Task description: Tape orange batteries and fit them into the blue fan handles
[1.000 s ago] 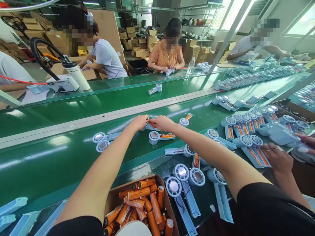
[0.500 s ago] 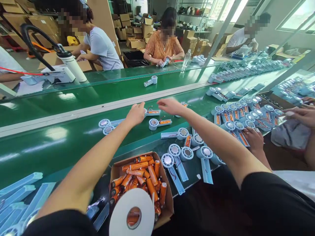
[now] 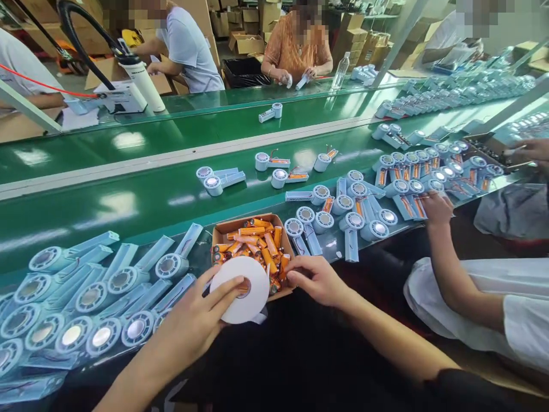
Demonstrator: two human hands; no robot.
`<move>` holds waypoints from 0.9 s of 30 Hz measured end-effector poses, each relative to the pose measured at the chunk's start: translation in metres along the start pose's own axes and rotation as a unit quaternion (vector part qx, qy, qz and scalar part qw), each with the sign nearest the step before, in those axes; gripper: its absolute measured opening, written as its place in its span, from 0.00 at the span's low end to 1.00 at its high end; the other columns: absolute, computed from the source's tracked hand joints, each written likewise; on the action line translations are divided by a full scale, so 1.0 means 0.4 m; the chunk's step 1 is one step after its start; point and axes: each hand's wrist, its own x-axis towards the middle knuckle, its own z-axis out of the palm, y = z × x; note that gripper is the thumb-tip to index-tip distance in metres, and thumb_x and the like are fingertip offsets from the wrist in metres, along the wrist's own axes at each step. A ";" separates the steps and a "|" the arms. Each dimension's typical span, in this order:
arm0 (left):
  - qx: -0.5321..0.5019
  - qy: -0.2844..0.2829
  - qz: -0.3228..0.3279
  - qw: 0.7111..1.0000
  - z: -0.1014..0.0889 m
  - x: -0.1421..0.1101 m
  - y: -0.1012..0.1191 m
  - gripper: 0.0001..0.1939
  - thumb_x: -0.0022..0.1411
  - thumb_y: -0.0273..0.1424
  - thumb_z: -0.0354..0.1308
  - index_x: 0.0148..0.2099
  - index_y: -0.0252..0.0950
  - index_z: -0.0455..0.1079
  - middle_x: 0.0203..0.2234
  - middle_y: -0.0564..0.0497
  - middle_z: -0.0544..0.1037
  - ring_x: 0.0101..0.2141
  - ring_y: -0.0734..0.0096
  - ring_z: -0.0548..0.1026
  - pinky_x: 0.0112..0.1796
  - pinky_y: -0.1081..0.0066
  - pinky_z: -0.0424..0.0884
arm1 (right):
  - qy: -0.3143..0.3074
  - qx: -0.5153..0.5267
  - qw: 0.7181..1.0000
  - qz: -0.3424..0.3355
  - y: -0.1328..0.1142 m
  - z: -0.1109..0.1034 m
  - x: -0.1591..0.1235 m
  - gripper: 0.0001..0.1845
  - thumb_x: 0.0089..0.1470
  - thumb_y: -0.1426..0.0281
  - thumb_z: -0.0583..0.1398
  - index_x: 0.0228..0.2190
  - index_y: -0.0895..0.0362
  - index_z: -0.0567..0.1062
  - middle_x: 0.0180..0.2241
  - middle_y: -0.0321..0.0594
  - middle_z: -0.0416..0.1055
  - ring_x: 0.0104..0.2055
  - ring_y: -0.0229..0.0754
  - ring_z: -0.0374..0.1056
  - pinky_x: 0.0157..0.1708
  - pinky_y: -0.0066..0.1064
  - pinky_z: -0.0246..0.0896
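My left hand grips a white tape roll, its fingers across the face near the centre hole. The roll leans in front of a cardboard box filled with orange-wrapped battery packs. At the box's right edge is my right hand, thumb and forefinger pinched together beside the packs. What lies between those fingertips is too small to make out. To the left, light-blue handheld fan housings lie in rows. More fan housings lie right of the box, several with orange packs inside.
A green conveyor belt runs across, carrying a few fan housings. A co-worker's hand touches housings at the right. Across the belt sit other people, with a bottle and a white cylinder machine.
Both hands have come back from the belt to the box. My left hand now holds the tape roll. The view has shifted, showing more housings on the left.
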 end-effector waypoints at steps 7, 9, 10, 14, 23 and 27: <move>0.044 0.203 -0.086 0.974 -0.021 -0.045 0.023 0.22 0.67 0.26 0.64 0.62 0.41 0.71 0.51 0.43 0.82 0.64 0.41 0.70 0.62 0.44 0.73 | -0.276 0.032 0.960 -0.037 -0.057 0.117 -0.047 0.27 0.65 0.46 0.63 0.33 0.57 0.84 0.21 0.33 0.70 0.23 0.34 0.61 0.25 0.27 0.55; 0.026 0.232 -0.147 0.961 0.001 -0.061 0.012 0.22 0.68 0.27 0.64 0.62 0.42 0.70 0.52 0.42 0.81 0.65 0.42 0.71 0.62 0.41 0.73 | -0.368 -0.011 0.924 -0.102 -0.063 0.124 -0.046 0.28 0.69 0.48 0.59 0.29 0.56 0.84 0.21 0.33 0.71 0.22 0.33 0.60 0.25 0.27 0.54; 0.012 0.247 -0.183 0.952 0.015 -0.068 0.006 0.21 0.69 0.29 0.64 0.63 0.42 0.70 0.52 0.42 0.81 0.64 0.42 0.71 0.61 0.42 0.75 | -0.390 -0.037 0.913 -0.118 -0.064 0.120 -0.033 0.27 0.69 0.48 0.60 0.31 0.55 0.84 0.22 0.33 0.72 0.23 0.33 0.62 0.25 0.26 0.55; -0.011 0.287 -0.258 0.923 0.057 -0.084 0.004 0.22 0.70 0.32 0.66 0.63 0.42 0.69 0.53 0.40 0.79 0.65 0.43 0.71 0.59 0.43 0.78 | -0.222 -0.209 0.942 -0.140 -0.055 0.085 0.111 0.15 0.71 0.61 0.62 0.50 0.54 0.84 0.38 0.42 0.81 0.40 0.42 0.74 0.44 0.33 0.70; 0.016 0.265 -0.208 0.941 0.061 -0.067 0.043 0.21 0.69 0.24 0.63 0.61 0.40 0.68 0.52 0.42 0.80 0.63 0.43 0.72 0.59 0.44 0.77 | -0.173 -0.271 0.930 -0.177 -0.013 0.051 0.323 0.10 0.68 0.68 0.64 0.44 0.53 0.87 0.60 0.48 0.74 0.63 0.51 0.67 0.67 0.49 0.59; 0.019 0.253 -0.190 0.949 0.064 -0.066 0.039 0.20 0.69 0.24 0.61 0.61 0.38 0.68 0.52 0.41 0.80 0.63 0.43 0.72 0.58 0.46 0.78 | -0.197 -0.278 0.922 -0.186 -0.009 0.043 0.309 0.16 0.62 0.63 0.70 0.51 0.51 0.85 0.62 0.47 0.75 0.63 0.56 0.66 0.66 0.53 0.56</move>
